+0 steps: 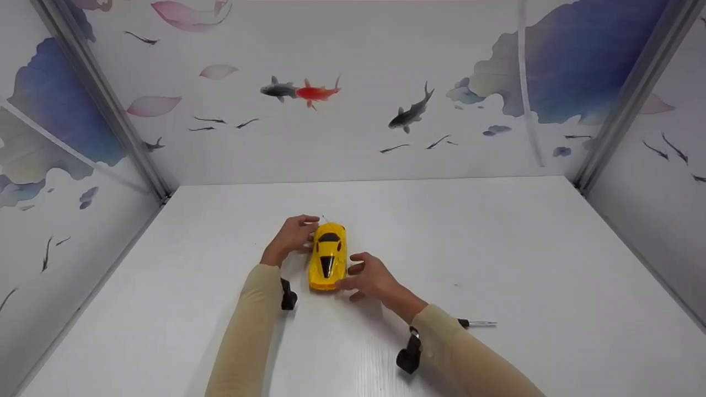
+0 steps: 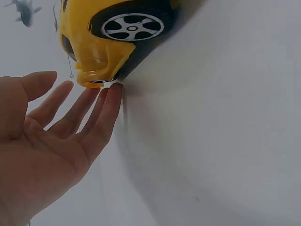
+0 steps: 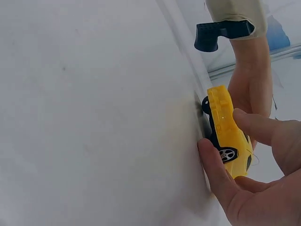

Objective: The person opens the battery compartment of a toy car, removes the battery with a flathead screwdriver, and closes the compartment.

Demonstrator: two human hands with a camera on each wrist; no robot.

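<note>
A yellow toy car [image 1: 328, 256] with dark windows and a thin wire antenna [image 2: 70, 66] stands on the white table between both hands. At its far left side is my left hand [image 1: 295, 234], fingers extended and gently bent. In the left wrist view, those fingertips [image 2: 115, 89] come right up to the car's end, near a silver-spoked wheel [image 2: 132, 28]. My right hand [image 1: 372, 275] is at the near right corner, thumb and fingers spread apart. From the right wrist, its thumb [image 3: 254, 125] overlaps the car's near end, while a finger lies beside the wheel.
A small screwdriver-like tool [image 1: 477, 323] with a black handle lies on the table [image 1: 524, 248], partly hidden by the right sleeve. Each wrist carries a black camera [image 1: 409, 355]. Panels painted with fish [image 1: 411, 113] and petals enclose the table at the back and sides.
</note>
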